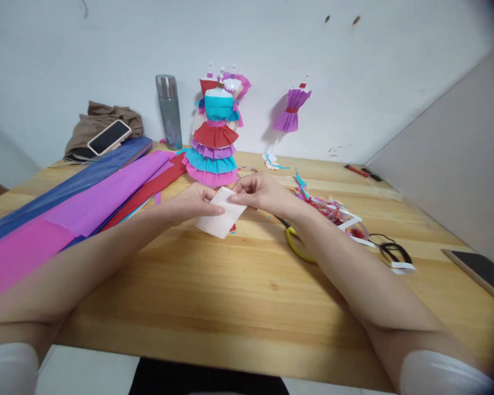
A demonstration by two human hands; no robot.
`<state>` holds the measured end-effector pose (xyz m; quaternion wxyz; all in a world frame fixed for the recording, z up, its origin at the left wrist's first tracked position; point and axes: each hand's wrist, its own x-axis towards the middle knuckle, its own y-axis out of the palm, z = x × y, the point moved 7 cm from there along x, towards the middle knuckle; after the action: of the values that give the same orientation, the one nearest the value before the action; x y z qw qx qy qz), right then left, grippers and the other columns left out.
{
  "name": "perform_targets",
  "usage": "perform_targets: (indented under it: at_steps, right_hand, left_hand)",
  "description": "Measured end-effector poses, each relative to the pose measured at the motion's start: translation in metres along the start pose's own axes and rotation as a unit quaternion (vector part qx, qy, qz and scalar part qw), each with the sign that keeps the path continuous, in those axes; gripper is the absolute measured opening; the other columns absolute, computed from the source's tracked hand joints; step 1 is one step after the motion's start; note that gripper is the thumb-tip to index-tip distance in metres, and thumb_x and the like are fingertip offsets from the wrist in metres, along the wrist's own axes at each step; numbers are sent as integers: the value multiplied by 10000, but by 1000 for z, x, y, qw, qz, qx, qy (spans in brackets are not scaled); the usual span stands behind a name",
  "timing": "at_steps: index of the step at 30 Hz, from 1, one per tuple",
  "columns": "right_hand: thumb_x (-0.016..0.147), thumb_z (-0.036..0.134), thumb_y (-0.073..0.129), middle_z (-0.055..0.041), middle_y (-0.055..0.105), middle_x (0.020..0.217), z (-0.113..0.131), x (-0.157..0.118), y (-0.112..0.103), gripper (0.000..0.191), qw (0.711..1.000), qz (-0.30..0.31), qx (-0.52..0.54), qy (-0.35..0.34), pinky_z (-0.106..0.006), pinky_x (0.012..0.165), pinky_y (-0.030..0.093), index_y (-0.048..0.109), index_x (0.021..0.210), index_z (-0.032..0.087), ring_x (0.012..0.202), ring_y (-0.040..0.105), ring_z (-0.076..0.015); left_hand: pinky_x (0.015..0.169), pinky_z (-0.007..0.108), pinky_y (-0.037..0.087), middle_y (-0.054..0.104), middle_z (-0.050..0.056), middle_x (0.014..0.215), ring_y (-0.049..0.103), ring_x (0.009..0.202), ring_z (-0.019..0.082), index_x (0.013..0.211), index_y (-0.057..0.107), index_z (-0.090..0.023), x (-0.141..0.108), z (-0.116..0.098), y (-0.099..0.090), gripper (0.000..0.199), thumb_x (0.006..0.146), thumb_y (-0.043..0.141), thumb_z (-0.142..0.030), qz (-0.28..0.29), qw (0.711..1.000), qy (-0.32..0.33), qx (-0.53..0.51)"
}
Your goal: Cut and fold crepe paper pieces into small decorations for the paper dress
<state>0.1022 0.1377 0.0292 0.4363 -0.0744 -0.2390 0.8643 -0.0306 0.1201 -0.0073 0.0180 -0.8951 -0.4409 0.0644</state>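
Between both hands, above the wooden table (247, 307), is a pale pink, nearly white piece of folded paper (216, 219). My left hand (197, 202) pinches its left side with the thumb on top. At its upper right edge, my right hand (255, 193) grips it between thumb and fingers. Just behind the hands stands a small dress form in a tiered paper dress (216, 134) of blue, red, purple and pink. Partly hidden under my right forearm lie scissors with yellow handles (296, 246).
Rolls of crepe paper (86, 192) stretch along the left. Behind them are a thermos (168, 112), a phone (110, 137) and brown cloth (102, 118). A purple-dressed form (294, 109) stands by the wall. Paper scraps (325, 211), black cord (395, 253) and a dark tablet-like slab (483, 271) lie right.
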Motion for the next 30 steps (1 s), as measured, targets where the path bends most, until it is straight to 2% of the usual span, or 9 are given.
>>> perform_targets:
  at_steps: [3, 8, 12, 17, 19, 21, 25, 27, 30]
  right_hand:
    - [707, 511, 777, 48, 457, 549, 4, -3, -7, 381, 999, 18, -41, -8, -249, 507, 238, 629, 650, 165, 536, 358, -76]
    - [712, 461, 769, 23, 553, 589, 10, -5, -5, 295, 999, 27, -15, -19, -243, 506, 288, 716, 734, 171, 554, 435, -96]
    - [702, 394, 781, 15, 579, 584, 8, -2, 9, 212, 998, -26, 49, -13, -257, 506, 320, 702, 679, 198, 541, 469, -108]
    - [715, 374, 762, 10, 543, 544, 4, -2, -1, 252, 989, -128, 73, 0, -272, 498, 315, 629, 583, 206, 522, 441, -111]
    - [732, 446, 742, 14, 529, 555, 5, -4, -10, 287, 984, -151, 97, 0, -275, 500, 325, 626, 622, 208, 525, 436, -114]
    - [742, 521, 721, 8, 547, 602, 6, -5, -12, 331, 982, -147, 118, -3, -280, 515, 351, 634, 677, 208, 551, 465, -123]
    - [656, 546, 792, 0, 565, 622, 2, 0, 2, 367, 987, -102, 125, 0, -287, 520, 353, 634, 692, 216, 557, 478, -129]
    - [613, 538, 823, 0, 559, 575, -4, 3, 6, 379, 986, -113, 122, 9, -294, 518, 349, 609, 636, 226, 531, 462, -129]
    - [582, 565, 832, 4, 558, 542, -8, 5, 4, 409, 981, -150, 123, 9, -304, 519, 360, 584, 594, 240, 516, 457, -135]
  left_hand:
    - [635, 302, 562, 785, 124, 864, 727, 736, 229, 876, 796, -118, 1, 0, 2, 395, 645, 884, -426, 31, 1000, -3, -5]
    - [618, 306, 552, 782, 114, 844, 724, 714, 234, 857, 804, -143, 1, 1, 2, 336, 649, 869, -399, 19, 1000, -2, 3]
    - [590, 301, 533, 773, 103, 803, 721, 702, 243, 824, 806, -146, -1, 2, 3, 272, 669, 838, -367, 3, 999, -9, 41]
    - [586, 286, 533, 785, 120, 838, 728, 722, 238, 864, 803, -129, -2, 0, 8, 304, 674, 840, -365, 12, 1000, -12, 24]
    - [580, 291, 536, 785, 127, 824, 726, 704, 237, 858, 797, -123, 0, -1, 5, 327, 666, 853, -382, -9, 1000, -1, -7]
    - [580, 292, 534, 781, 120, 799, 720, 682, 227, 850, 792, -119, 2, -2, -2, 341, 654, 867, -388, -66, 997, 18, -26]
    - [640, 305, 551, 786, 103, 838, 724, 724, 222, 885, 785, -122, 2, -3, -16, 404, 623, 891, -411, -170, 983, 54, -52]
    - [685, 330, 564, 786, 107, 842, 729, 750, 235, 890, 782, -121, 2, -4, -17, 437, 605, 901, -430, -178, 980, 64, -69]
    - [733, 351, 569, 782, 110, 820, 732, 764, 242, 868, 776, -110, 2, -7, -15, 448, 592, 907, -438, -147, 981, 76, -104]
